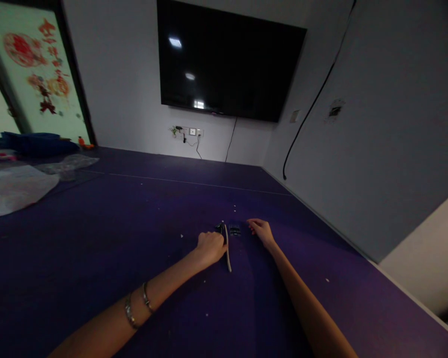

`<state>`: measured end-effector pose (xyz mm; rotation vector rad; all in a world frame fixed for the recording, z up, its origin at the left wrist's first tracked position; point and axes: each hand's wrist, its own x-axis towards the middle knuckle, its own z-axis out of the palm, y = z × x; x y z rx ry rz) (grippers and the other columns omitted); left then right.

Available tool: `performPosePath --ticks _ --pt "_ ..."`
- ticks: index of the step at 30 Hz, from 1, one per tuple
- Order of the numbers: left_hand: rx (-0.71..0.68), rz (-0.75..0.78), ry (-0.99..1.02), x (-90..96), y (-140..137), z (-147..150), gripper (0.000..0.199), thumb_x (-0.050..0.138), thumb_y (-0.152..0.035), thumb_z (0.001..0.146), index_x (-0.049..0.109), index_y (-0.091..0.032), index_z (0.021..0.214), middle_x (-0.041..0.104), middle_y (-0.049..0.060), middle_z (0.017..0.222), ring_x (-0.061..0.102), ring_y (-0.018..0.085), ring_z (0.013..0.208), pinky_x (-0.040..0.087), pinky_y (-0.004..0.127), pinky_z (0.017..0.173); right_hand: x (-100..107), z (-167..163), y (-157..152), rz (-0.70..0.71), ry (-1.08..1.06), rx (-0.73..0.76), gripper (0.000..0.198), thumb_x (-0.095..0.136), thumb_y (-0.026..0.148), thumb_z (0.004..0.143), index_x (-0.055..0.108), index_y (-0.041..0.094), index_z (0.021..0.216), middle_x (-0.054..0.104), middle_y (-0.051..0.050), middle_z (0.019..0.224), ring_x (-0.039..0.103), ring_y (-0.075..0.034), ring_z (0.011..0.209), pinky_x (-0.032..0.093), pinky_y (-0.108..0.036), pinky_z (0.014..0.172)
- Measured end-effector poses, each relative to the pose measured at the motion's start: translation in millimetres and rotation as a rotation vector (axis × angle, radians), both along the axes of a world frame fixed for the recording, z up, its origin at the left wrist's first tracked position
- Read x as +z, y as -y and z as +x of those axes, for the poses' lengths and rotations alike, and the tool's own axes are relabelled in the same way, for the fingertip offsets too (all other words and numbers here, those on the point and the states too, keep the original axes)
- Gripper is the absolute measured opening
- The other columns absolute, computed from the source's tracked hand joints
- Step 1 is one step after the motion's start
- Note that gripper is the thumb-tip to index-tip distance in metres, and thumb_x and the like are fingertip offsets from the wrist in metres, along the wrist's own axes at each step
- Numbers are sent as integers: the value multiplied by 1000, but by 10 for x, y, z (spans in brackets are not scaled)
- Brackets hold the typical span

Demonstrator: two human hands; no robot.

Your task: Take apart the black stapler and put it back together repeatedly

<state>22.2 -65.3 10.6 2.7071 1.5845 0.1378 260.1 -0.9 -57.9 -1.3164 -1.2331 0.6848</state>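
My left hand [211, 247] is closed low over the purple surface, with bracelets on its wrist. A thin, pale, slightly curved strip [229, 258] runs along its thumb side, and the hand seems to grip it; the fingertips are hidden. Just beyond the knuckles is a small dark object [219, 227], too small to name. Between the two hands lies a small dark piece with a clear, shiny edge [235, 230], perhaps in a wrapper. To the right of it, my right hand [260, 229] has its fingers loosely bent and apart, with nothing visible in them.
The purple surface [134, 209] is dotted with small white scraps [181, 235]. Clear and white plastic sheets [20, 186] lie at the left, near a dark blue cloth-like heap [39, 143]. A television [227, 59] hangs on the wall; a black cable [313, 102] dangles at the right.
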Motion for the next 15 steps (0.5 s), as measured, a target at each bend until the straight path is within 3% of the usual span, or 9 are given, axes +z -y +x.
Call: performPosePath --ticks 7,15 --pt "26 -90 -42 -60 38 -2 35 42 -37 83 66 -14 93 67 13 96 62 29 90 48 40 76 28 4 -11 -2 -56 -44 30 59 36 58 68 11 73 58 -1 56 47 -9 44 38 -21 41" --pt "56 -15 90 -93 51 -101 34 37 -33 84 64 -15 90 67 12 92 64 26 86 49 37 72 158 -156 26 -35 -209 -93 27 63 35 55 65 13 70 59 -1 60 54 -12 55 46 -22 47"
